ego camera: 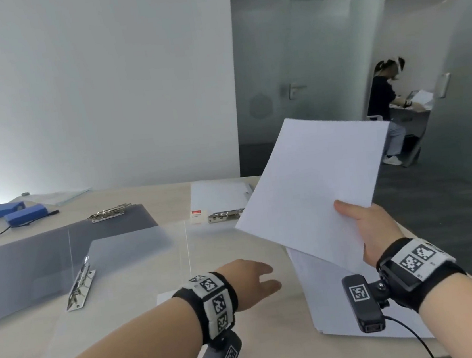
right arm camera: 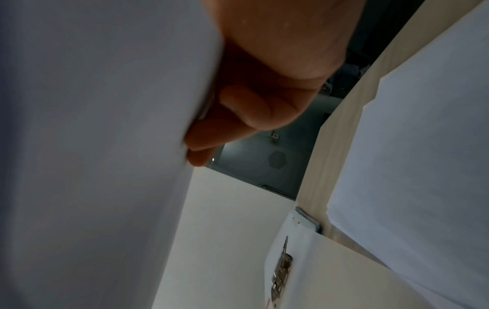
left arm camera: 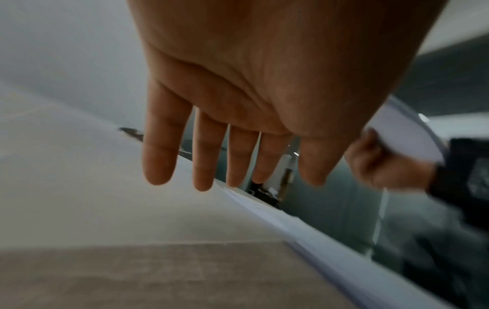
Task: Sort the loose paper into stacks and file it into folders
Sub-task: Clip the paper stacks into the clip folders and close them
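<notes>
Above the table point(ego camera: 128, 326), right hand point(ego camera: 372, 233) pinches a sheet point(ego camera: 315, 184); left hand point(ego camera: 253, 283) hovers flat, empty.

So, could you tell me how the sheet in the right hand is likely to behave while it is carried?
The white sheet, pinched at one corner by the right hand, stands out nearly flat, so it seems fairly stiff for now. Held only there, it will probably flutter or droop if swung quickly.
</notes>
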Motion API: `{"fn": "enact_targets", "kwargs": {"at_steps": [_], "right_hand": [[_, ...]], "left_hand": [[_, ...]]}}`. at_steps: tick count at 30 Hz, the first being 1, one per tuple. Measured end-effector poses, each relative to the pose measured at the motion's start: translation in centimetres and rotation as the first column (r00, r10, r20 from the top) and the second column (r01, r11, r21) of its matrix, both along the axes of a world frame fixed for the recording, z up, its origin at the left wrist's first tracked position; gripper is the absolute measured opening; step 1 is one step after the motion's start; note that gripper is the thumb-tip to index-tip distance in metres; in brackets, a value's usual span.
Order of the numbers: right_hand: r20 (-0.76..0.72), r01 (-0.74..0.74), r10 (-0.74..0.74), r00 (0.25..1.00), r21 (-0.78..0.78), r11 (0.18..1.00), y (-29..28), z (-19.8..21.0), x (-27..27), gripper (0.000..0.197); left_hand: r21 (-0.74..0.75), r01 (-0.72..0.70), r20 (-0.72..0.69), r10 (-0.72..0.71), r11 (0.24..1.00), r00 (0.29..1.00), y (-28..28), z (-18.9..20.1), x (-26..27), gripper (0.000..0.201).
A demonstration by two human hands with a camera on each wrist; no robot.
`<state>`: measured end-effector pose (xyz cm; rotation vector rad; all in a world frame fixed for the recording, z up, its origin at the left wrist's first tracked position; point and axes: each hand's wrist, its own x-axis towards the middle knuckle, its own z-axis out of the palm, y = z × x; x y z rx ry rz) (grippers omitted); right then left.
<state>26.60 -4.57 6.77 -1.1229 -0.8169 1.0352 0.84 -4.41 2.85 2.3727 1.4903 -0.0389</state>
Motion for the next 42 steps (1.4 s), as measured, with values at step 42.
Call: {"fn": "enact_targets", "kwargs": {"at_steps": [42], "right_hand": [[0.105, -0.55, 0.679, 0.727, -0.503, 0.667, 8.0, -8.4, -31.8, 0.022]], "left_hand": [[-0.536, -0.614, 0.666, 0.737, 0.58, 0.115, 0.3, -4.5, -32.9, 0.027]]}}
